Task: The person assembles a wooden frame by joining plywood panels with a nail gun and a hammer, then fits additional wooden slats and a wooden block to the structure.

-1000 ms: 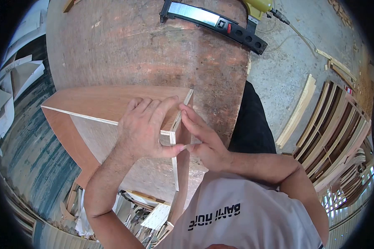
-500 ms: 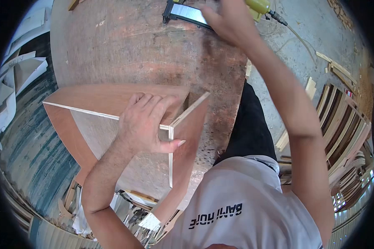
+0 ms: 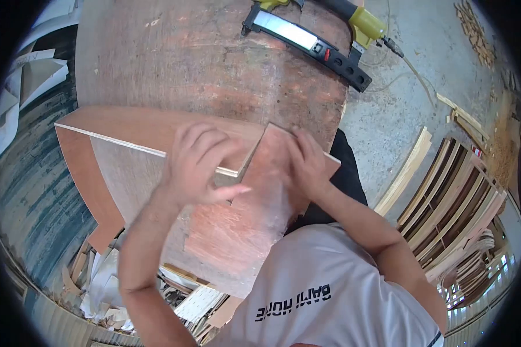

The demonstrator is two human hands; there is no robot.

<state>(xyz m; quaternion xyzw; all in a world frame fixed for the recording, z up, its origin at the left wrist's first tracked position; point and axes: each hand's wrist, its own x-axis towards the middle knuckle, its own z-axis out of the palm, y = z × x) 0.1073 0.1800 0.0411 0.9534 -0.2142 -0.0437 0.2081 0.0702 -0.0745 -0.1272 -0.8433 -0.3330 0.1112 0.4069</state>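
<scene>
A plywood frame [image 3: 139,118] with pale edges stands on the worn wooden bench [image 3: 202,63]. My left hand [image 3: 201,165], slightly blurred, is over the frame's near right corner with thumb and fingers apart. My right hand [image 3: 309,165] grips the far right part of a reddish plywood board [image 3: 266,173], its fingers over the edge. That board is tilted, its broad face upward, beside the end of the long panel. A yellow and black nail gun [image 3: 367,26] lies on the bench's far right part, touched by neither hand.
An air hose [image 3: 417,72] runs from the nail gun toward the floor at right. Curved wood strips [image 3: 451,196] are stacked on the floor at right. White sheets and offcuts [image 3: 101,289] lie at lower left.
My right hand has left the nail gun and come down to the reddish board. The board has tipped from upright to a flatter angle. My left hand has loosened from the corner.
</scene>
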